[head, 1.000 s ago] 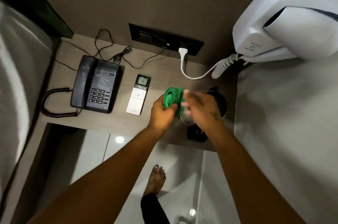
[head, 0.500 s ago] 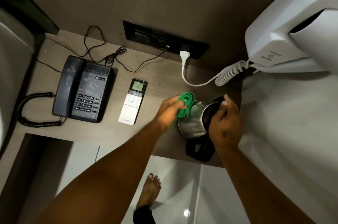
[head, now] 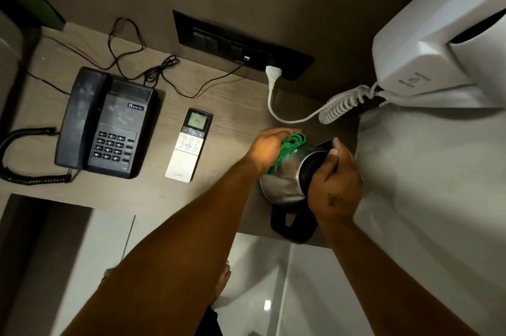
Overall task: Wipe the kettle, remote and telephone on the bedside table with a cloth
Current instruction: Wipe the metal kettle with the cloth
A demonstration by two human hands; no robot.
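Note:
A steel kettle (head: 284,185) with a black handle stands at the right end of the wooden bedside table (head: 235,122). My left hand (head: 267,149) presses a folded green cloth (head: 290,148) against the kettle's upper left side. My right hand (head: 332,185) grips the kettle's black top and lid, covering much of it. A white remote (head: 187,148) with a lit display lies flat in the middle of the table. The black telephone (head: 105,123) sits at the left, its handset on the cradle.
A white wall-mounted hair dryer (head: 438,42) with a coiled cord hangs at the upper right. Its white plug (head: 273,72) sits in a black switch panel (head: 241,45). Thin black cables (head: 142,64) lie behind the telephone. A bare foot shows on the tiled floor (head: 254,281).
My right hand left the cloth and took hold of the kettle's top. My left hand brought the cloth onto the kettle's side. The view shifted closer.

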